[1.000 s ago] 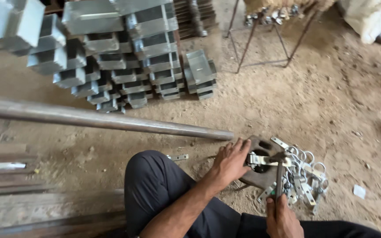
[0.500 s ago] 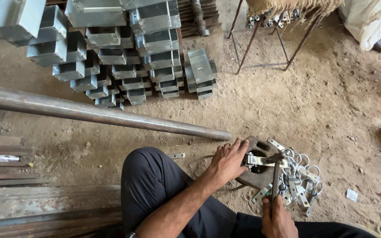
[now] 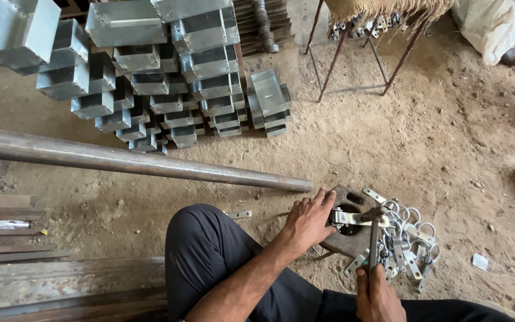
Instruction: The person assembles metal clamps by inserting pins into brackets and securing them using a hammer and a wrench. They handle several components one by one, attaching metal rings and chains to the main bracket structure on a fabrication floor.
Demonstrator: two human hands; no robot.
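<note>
Two hands engaged: left hand (image 3: 308,222) pinned flat silver metal strip (image 3: 353,218) on dark iron block (image 3: 348,229); right hand (image 3: 378,295) gripped hammer (image 3: 374,238) over it. Hammering step, apparently; next blow required square strike.

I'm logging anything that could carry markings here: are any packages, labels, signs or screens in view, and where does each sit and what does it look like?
No signs, screens or clear labels show.
White sack: top right corner on the dirt floor, bulging, off-white, partly cut off by the frame edge.
Paper scrap: on the dirt right of the pile of metal clips, small, flat, whitish; too small to tell whether it is a label.
</note>
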